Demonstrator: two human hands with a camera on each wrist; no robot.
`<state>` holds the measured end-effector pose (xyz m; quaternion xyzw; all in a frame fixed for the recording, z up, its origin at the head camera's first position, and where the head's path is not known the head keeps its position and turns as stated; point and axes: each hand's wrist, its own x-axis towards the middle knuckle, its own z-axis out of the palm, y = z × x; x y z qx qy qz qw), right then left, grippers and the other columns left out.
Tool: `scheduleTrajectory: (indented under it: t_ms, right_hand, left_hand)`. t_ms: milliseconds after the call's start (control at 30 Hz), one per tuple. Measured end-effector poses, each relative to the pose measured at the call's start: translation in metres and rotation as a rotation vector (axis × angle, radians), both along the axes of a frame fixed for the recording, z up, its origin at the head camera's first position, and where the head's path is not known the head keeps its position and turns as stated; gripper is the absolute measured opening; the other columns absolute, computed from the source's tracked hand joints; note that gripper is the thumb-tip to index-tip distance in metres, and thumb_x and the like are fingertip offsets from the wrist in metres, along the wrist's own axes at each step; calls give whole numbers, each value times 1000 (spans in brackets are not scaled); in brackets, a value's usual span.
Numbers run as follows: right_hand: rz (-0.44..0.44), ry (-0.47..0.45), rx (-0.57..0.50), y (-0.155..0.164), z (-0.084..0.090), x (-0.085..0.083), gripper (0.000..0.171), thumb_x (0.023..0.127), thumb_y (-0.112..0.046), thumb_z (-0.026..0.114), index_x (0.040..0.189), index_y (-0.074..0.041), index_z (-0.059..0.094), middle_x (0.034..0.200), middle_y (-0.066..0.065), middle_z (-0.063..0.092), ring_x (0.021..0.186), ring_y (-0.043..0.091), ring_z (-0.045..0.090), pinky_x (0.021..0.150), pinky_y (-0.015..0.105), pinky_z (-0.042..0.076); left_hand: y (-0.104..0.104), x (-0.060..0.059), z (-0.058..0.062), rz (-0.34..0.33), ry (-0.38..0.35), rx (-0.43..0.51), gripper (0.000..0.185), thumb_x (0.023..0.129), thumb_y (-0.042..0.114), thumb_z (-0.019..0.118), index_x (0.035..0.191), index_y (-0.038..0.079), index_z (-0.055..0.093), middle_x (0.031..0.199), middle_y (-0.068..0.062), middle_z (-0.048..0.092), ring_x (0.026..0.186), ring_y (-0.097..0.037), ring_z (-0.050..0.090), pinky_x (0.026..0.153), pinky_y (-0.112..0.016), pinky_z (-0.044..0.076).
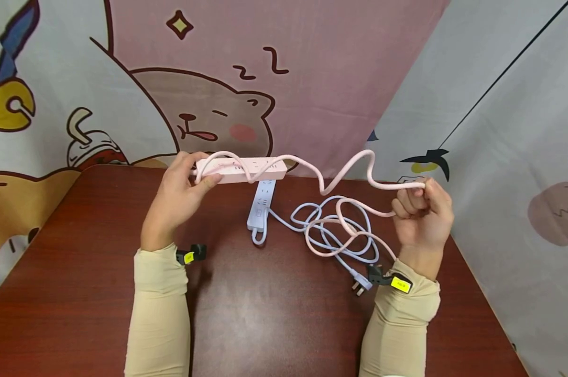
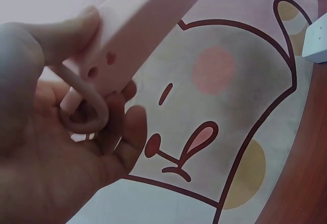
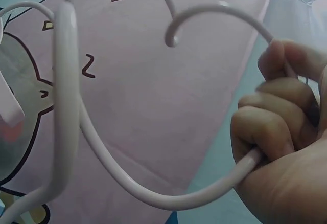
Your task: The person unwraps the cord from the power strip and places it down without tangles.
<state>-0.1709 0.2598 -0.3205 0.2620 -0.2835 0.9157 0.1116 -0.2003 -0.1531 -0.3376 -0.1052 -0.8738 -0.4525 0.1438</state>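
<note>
Sleeved forearms fill the near edge of the head view. At 10 o'clock from the table's middle, the left hand holds the pink strip up off the table, fingers and thumb clamped on its end. The pink cord waves across to 2 o'clock, where the right hand grips it in a curled fist. Below, at 12 o'clock, a blue strip lies flat, its blue cord coiled beside it and tangled with pink loops.

Left wrist view: thumb and fingers pinch the pink strip's end, the pink cord looping inside the palm.

Right wrist view: fingers are closed tight round the pink cord, which curves away at 9 o'clock.
</note>
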Motion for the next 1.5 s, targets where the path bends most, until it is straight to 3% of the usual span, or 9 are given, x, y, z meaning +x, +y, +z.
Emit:
scheduleTrajectory:
  t_ms: [200, 300, 433, 667, 800, 900, 1133, 1333, 1500]
  right_hand:
    - [167, 170, 141, 3, -6, 0, 39, 100, 5, 24, 65, 9, 40, 59, 1, 19, 49, 12, 16, 46, 21, 13]
    - [218, 200, 299, 5, -11, -1, 38, 98, 10, 22, 65, 8, 40, 60, 3, 21, 52, 15, 18, 47, 26, 15]
    - [193, 161, 563, 4, -13, 0, 39, 95, 16, 20, 66, 4, 43, 60, 4, 24, 53, 17, 19, 46, 30, 15]
    - [75, -89, 1064, 0, -11, -1, 33, 101, 5, 47, 71, -1, 59, 60, 1, 30, 51, 19, 24, 44, 33, 21]
    - [-78, -169, 1391, -4, -12, -5, 26, 100, -12, 62, 77, -3, 68, 64, -5, 50, 60, 12, 43, 53, 29, 38]
    - [-178, -195, 1559, -9, -13, -9, 21, 99, -22, 67, 86, -7, 75, 73, -7, 60, 70, 7, 51, 64, 26, 45]
    - [-212, -191, 1662, -19, -10, -8, 13, 96, -22, 71, 107, -15, 74, 96, 7, 71, 72, 9, 61, 67, 23, 50]
    - [-273, -191, 1571, -33, -9, -11, 45, 97, -22, 70, 141, -17, 58, 124, 9, 66, 99, 8, 64, 79, 21, 53]
    - [-316, -123, 1552, -44, -12, -15, 67, 95, -20, 74, 154, -23, 43, 114, 10, 72, 90, 11, 70, 76, 22, 53]
  left_hand:
    - [1, 1, 1, 144, 78, 68, 40, 96, 26, 72, 129, 4, 61, 105, -14, 50, 91, -17, 42, 77, -29, 34]
    - [1, 0, 1, 202, 115, 128, 40, 96, 23, 72, 129, 4, 61, 104, -6, 49, 91, -12, 42, 77, -25, 35]
    - [2, 0, 2, 226, 164, 242, 42, 95, 20, 73, 132, 3, 61, 102, 14, 43, 90, -7, 47, 74, -19, 38]
    - [3, 3, 4, 161, 226, 352, 44, 94, 19, 73, 133, 4, 61, 103, 19, 42, 93, -6, 54, 74, -15, 43]
    - [5, 3, 5, 48, 228, 396, 43, 94, 10, 72, 134, 1, 59, 108, 17, 44, 95, -9, 53, 75, -15, 44]
    - [8, 4, 5, -51, 220, 399, 44, 92, 3, 72, 134, 0, 58, 112, 16, 46, 97, -11, 52, 73, -15, 44]
    - [22, 2, 1, -139, 193, 271, 44, 90, 6, 76, 131, 5, 60, 107, 13, 45, 94, -14, 44, 72, -21, 37]
    - [38, 2, -1, -242, 122, 242, 48, 87, 4, 78, 132, 6, 59, 107, 2, 46, 88, -15, 48, 71, -21, 40]
    - [47, 2, -2, -332, 88, 210, 51, 85, -1, 78, 131, 5, 59, 110, -6, 49, 94, -16, 47, 73, -20, 42]
